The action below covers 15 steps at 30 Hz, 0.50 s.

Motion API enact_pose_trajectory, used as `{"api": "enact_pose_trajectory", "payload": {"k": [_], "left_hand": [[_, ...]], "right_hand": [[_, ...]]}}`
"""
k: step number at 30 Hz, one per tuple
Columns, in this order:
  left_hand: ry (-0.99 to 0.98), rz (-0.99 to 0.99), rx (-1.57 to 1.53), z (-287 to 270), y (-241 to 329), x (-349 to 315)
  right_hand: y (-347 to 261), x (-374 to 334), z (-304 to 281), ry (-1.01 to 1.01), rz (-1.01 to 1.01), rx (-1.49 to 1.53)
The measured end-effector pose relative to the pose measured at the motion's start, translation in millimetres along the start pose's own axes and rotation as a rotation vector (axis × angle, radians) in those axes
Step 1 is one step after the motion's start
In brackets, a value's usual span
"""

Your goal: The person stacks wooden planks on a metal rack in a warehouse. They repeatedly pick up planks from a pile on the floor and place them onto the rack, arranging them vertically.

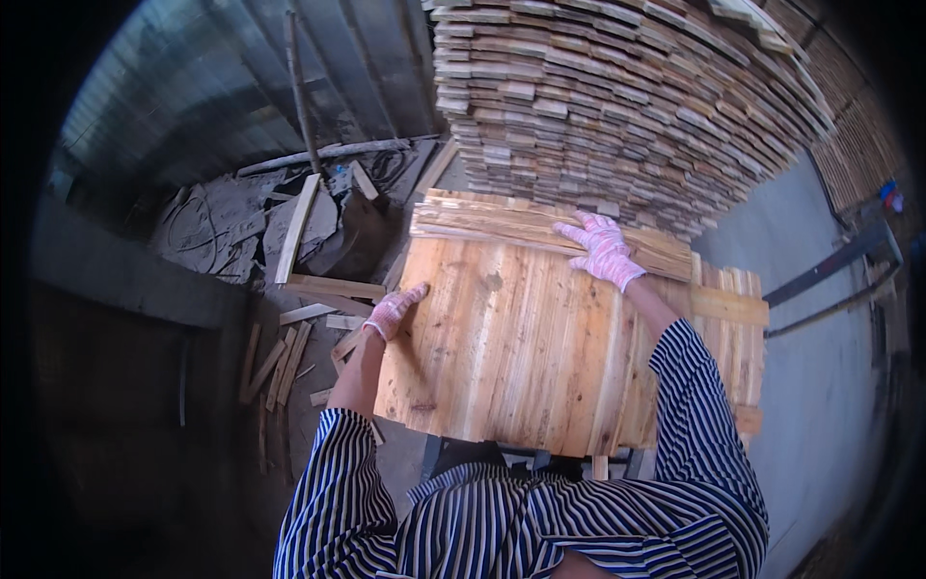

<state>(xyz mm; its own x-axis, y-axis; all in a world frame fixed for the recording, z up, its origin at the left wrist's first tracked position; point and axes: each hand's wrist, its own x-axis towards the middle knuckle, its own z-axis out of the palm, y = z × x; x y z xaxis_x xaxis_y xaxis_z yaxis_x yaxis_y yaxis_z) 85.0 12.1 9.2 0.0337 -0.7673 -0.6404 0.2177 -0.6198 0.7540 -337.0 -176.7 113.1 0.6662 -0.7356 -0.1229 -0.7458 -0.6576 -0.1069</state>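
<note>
In front of me lies a layer of pale wooden boards (511,338) side by side, their grain running toward me. A rough plank (492,224) lies crosswise along their far edge. My right hand (602,253), in a pink-and-white glove, rests on the right part of this plank with its fingers spread. In a matching glove, my left hand (394,311) grips the outermost board at the left edge; some of its fingers are hidden there. Another short crosspiece (730,305) lies over the boards at the right.
A tall stack of boards (598,106) rises just beyond the far edge. Offcuts (285,365) and a leaning strip (298,230) lie among rubble on the left. Corrugated sheeting (222,87) stands behind. A dark metal bar (830,264) juts in from the right above the grey floor (805,386).
</note>
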Motion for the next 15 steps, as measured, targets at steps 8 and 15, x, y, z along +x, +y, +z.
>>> {"api": "enact_pose_trajectory", "payload": {"k": [8, 15], "left_hand": [[-0.427, -0.178, -0.276, -6, 20, -6], [-0.309, -0.229, 0.033, -34, 7, 21]], "right_hand": [[-123, -180, -17, -0.2, -0.027, 0.09], [-173, -232, 131, 0.196, -0.026, 0.569]]}}
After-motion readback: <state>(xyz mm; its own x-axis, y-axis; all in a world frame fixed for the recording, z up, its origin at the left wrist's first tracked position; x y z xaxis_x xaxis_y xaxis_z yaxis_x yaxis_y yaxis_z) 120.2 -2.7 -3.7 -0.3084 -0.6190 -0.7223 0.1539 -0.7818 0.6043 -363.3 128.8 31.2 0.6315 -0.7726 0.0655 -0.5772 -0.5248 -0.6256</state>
